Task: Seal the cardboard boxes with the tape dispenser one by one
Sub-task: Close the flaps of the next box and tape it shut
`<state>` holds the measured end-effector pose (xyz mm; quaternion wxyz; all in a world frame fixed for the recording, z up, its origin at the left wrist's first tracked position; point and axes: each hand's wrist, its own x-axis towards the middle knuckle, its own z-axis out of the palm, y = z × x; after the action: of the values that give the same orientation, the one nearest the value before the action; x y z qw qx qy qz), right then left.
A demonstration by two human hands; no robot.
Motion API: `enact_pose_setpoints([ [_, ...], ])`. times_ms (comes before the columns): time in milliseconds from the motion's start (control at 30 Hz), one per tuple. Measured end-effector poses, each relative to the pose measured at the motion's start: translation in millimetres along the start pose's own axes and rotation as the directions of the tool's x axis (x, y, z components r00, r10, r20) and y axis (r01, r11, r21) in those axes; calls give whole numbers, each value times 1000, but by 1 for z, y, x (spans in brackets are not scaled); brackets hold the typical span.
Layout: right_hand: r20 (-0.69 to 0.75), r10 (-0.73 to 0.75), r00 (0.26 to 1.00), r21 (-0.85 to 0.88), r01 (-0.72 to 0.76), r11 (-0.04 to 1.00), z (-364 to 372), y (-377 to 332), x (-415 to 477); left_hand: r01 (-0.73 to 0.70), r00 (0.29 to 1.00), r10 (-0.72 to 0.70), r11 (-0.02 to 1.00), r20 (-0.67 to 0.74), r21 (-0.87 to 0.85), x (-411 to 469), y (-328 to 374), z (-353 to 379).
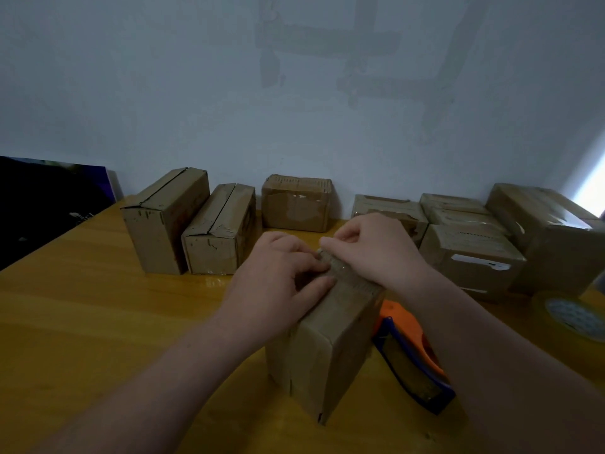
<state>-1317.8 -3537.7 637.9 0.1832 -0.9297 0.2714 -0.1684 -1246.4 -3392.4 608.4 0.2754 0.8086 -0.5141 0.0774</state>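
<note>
While the yellow wooden tabletop [98,306] carries the brown cardboard box [327,348] at its middle, the orange and blue tape dispenser [412,355] lies just beside it, untouched. If the narrow box tips, the clear tape [340,240] may wrinkle. The left hand [281,276] clasps the box top with bent fingers; the right hand [370,247] seems to pinch the tape at the far edge.
</note>
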Motion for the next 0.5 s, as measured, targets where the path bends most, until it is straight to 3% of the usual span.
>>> enact_pose_setpoints([
  [100,61,6,998,-38,-3,999,2,-2,12,-11,1000,11,1000,-14,-3,-1,0,0],
  [267,-19,-52,998,-152,49,987,5,-4,8,-13,997,9,998,-72,-54,-4,-2,5],
  [400,-168,-200,965,-258,152,954,-3,-13,-4,-12,983,-22,983,-182,-182,-10,-3,7],
  [500,-259,-343,903,-303,261,916,-7,-17,-11,47,979,-107,947,-175,-318,-14,-7,8],
])
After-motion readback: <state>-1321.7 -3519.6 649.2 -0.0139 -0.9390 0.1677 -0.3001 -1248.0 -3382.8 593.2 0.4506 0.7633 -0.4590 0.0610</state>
